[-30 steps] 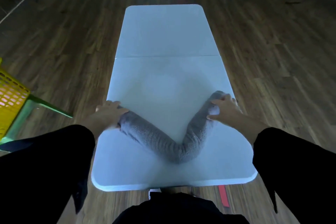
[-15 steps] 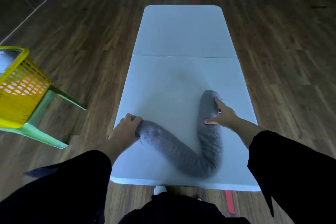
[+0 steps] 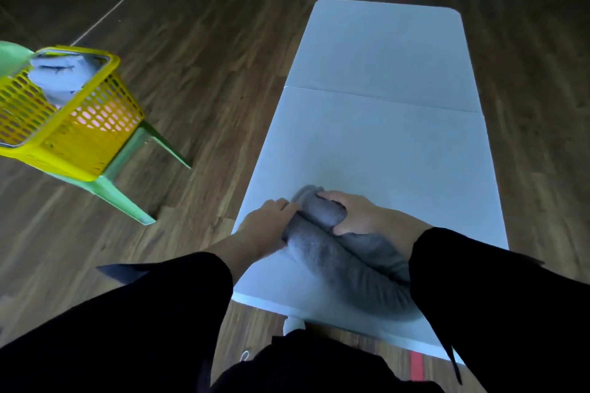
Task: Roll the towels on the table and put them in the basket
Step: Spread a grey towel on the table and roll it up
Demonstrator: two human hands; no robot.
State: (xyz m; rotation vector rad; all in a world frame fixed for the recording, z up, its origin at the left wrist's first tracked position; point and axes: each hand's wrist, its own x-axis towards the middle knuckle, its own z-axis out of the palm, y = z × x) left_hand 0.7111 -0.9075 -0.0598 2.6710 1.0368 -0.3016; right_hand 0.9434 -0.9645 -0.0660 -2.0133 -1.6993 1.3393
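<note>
A rolled grey towel (image 3: 335, 252), folded double, is held at the near left edge of the white table (image 3: 383, 143), with tabletop stretching beyond. One end is gripped by the left hand (image 3: 265, 220); the upper end is clasped by the right hand (image 3: 354, 214). Half a second earlier its ends lay well apart. The yellow basket (image 3: 79, 143) is seen well apart, left.

Loose black left sleeve (image 3: 134, 313) at seven o'clock and right sleeve (image 3: 498, 303) at four end in wide pointed cuffs, short of the left hand (image 3: 266, 223) and right hand (image 3: 360, 214); black top (image 3: 303, 367) at six.
</note>
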